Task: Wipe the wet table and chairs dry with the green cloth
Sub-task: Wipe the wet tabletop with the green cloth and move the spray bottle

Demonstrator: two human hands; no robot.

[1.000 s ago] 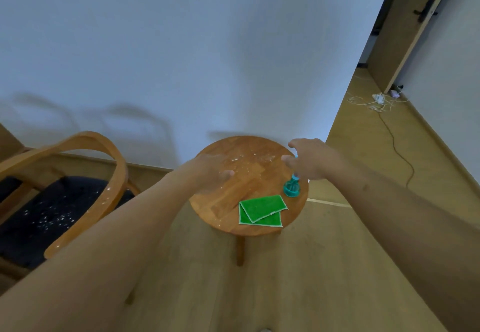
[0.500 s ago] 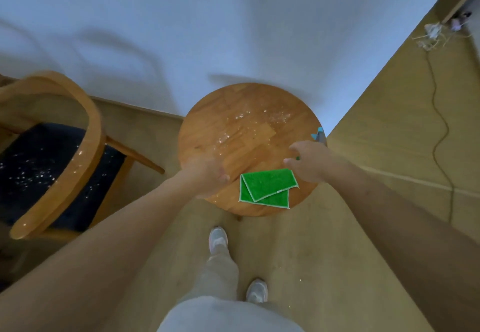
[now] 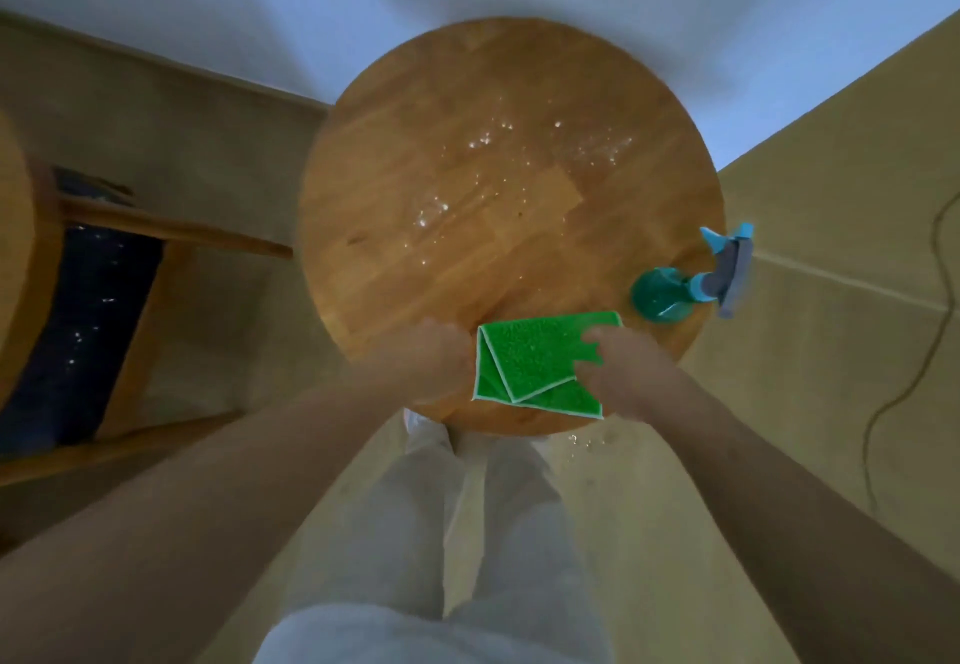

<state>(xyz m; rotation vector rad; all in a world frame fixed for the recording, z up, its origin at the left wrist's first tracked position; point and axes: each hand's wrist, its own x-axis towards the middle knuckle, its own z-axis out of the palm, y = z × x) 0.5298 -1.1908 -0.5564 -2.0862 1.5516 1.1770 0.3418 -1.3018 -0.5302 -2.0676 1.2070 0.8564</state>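
A folded green cloth point(image 3: 535, 362) with a white hem lies near the front edge of the round wooden table point(image 3: 415, 226). Water drops glint across the table's middle and back right. My right hand point(image 3: 618, 367) rests on the cloth's right side, fingers spread over it. At the cloth's left edge my left hand point(image 3: 431, 356) touches the table, its fingers hidden under the knuckles. A wooden chair point(image 3: 171, 237) with a dark, droplet-speckled seat stands at the left.
A teal spray bottle point(image 3: 670, 294) stands at the table's right edge, just beyond the cloth. A white wall runs behind the table. A cable point(image 3: 904, 382) trails over the wooden floor on the right. My legs stand directly below the table's front edge.
The view has tilted down over the table. My right hand left the spray bottle and came down onto the cloth. My left hand slid up to the cloth's left edge.
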